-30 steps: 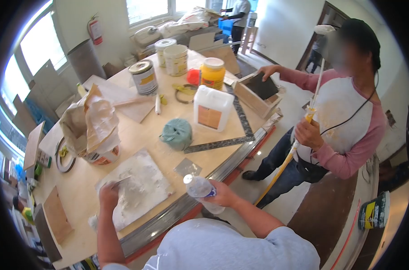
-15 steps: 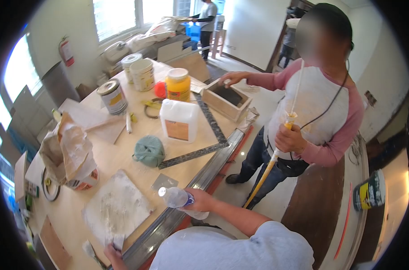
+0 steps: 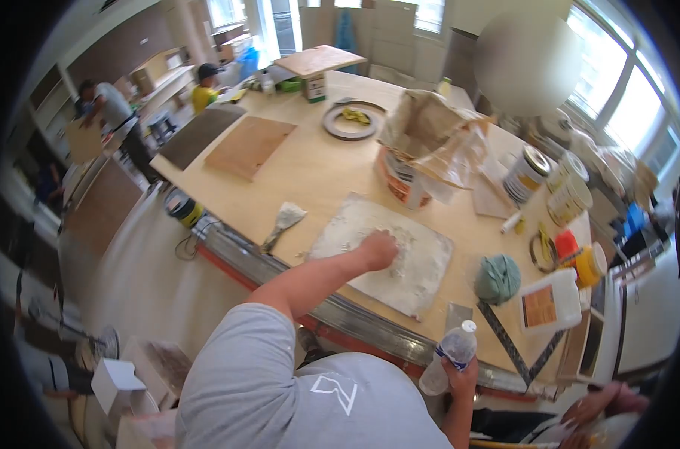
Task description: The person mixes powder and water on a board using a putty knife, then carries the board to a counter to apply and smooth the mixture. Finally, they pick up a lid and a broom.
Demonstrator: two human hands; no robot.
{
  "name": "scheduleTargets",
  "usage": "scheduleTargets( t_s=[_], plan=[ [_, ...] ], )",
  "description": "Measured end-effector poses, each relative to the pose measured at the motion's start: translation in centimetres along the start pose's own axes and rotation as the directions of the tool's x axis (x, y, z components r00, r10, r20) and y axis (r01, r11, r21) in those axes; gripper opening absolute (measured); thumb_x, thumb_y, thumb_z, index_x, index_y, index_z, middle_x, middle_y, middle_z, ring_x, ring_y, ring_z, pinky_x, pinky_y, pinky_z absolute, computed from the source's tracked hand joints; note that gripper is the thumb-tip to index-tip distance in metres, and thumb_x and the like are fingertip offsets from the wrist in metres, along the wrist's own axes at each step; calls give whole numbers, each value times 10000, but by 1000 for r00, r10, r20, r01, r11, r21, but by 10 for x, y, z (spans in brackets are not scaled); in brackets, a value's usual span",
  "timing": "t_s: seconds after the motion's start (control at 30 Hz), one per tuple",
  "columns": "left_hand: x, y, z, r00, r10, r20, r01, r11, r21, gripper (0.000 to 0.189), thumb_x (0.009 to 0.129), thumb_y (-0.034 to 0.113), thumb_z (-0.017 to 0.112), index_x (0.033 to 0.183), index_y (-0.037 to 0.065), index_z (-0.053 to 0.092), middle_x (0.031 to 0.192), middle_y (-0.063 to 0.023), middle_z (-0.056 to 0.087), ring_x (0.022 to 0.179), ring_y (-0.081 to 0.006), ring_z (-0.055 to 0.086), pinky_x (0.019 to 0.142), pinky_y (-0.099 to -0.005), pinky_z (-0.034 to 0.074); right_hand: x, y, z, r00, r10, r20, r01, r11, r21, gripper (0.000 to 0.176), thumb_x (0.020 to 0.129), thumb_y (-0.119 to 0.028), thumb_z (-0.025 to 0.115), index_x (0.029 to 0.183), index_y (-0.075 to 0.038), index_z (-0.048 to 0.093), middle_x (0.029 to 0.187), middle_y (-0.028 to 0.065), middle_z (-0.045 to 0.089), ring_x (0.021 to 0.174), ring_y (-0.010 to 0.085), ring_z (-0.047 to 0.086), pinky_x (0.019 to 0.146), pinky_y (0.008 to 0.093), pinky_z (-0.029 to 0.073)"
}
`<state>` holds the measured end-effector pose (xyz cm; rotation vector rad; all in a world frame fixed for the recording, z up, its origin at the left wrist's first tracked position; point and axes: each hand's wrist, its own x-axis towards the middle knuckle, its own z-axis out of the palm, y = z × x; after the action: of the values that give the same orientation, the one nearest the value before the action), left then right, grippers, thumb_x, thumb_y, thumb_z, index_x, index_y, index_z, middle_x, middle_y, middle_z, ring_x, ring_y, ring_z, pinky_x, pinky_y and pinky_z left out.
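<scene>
The left hand (image 3: 377,249) is rested on the powder-coated board (image 3: 418,278), which is laid flat near the table (image 3: 310,173) edge; its fingers are curled under into a loose fist, and no tool can be made out in it. The plastic water bottle (image 3: 449,358) is gripped about its lower half by the right hand (image 3: 461,376), off the table edge at 5 o'clock from the board. As far as can be judged, white powder is already spread over the board, while the bottle's white cap is still fitted and no wet patch is seen on the powder. The bottle's long axis is tilted, running from 7 o'clock to 1 o'clock, with the cap pointed toward 1 o'clock and the base hidden behind the shoulder. A putty knife (image 3: 283,221) is laid at 9 o'clock from the board, an open paper bag (image 3: 430,135) in a bucket at 12 o'clock, and a green bundle (image 3: 497,278) at 3 o'clock.
</scene>
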<state>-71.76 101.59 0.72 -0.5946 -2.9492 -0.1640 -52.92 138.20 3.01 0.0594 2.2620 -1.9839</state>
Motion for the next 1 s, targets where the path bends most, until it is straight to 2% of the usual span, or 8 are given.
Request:
scheduleTargets(
  t_s=[0.13, 0.2, 0.27, 0.4, 0.47, 0.5, 0.8, 1.0],
  plan=[
    [-12, -11, -25, 975, -101, -198, 75, 988, -134, 158, 772, 121, 530, 770, 85, 685, 800, -150, 669, 824, -338, 638, 756, -448, 515, 15, -2, 11, 999, -35, 4, 35, 997, 72, 546, 733, -52, 767, 1228, 19, 546, 1111, 92, 643, 994, 194, 621, 916, 330, 467],
    [-19, -5, -35, 956, -67, -285, -6, 969, -248, 160, 769, 123, 532, 775, 94, 689, 778, -150, 667, 803, -345, 638, 750, -452, 511, 20, 0, 16, 998, -53, 38, 52, 998, 31, 527, 734, -61, 767, 1211, 17, 557, 1099, 95, 647, 987, 193, 620, 911, 332, 468],
    [-20, 8, -15, 991, -13, -132, -10, 985, -172, 159, 766, 129, 534, 768, 92, 689, 760, -148, 666, 783, -343, 640, 747, -449, 510, 28, -9, 26, 995, -54, 85, 56, 998, -14, 503, 732, -69, 759, 1190, 19, 572, 1082, 92, 651, 983, 192, 619, 910, 328, 465],
    [-31, 5, 13, 998, 2, -58, -8, 994, -108, 177, 782, 147, 534, 765, 69, 692, 807, -144, 680, 820, -324, 648, 756, -450, 511, 47, -28, 54, 979, -75, 188, 99, 988, -123, 479, 716, -80, 734, 1163, 21, 596, 1055, 88, 658, 975, 194, 617, 910, 321, 458],
    [-31, -4, 1, 990, -110, -83, 97, 985, -146, 183, 789, 151, 535, 764, 67, 695, 816, -146, 680, 830, -323, 647, 757, -447, 512, 44, -55, 74, 973, -77, 217, 118, 977, -180, 493, 714, -92, 735, 1172, 21, 594, 1050, 89, 659, 976, 198, 618, 912, 329, 459],
    [-31, -5, -2, 983, -157, -91, 140, 975, -174, 186, 792, 153, 535, 763, 66, 697, 820, -147, 680, 835, -323, 647, 758, -445, 513, 43, -58, 87, 972, -102, 212, 107, 994, -12, 512, 705, -128, 751, 1172, 18, 602, 1057, 107, 662, 982, 222, 625, 922, 350, 462],
    [-27, -22, 31, 995, -52, -79, 44, 994, -101, 190, 770, 148, 556, 716, 64, 717, 822, -139, 684, 870, -314, 642, 773, -432, 519, 78, -27, 91, 947, -51, 318, 232, 792, -564, 568, 802, -355, 760, 1273, -73, 609, 1203, 169, 648, 1101, 261, 603, 956, 409, 442],
    [-31, -29, 24, 995, -13, -99, 7, 998, -58, 174, 758, 146, 567, 713, 78, 721, 815, -138, 684, 841, -323, 641, 762, -437, 519, 90, -42, 123, 932, -16, 361, 211, 834, -509, 500, 839, -330, 718, 1235, -41, 621, 1117, 140, 679, 1019, 279, 614, 905, 390, 458]
  ],
)
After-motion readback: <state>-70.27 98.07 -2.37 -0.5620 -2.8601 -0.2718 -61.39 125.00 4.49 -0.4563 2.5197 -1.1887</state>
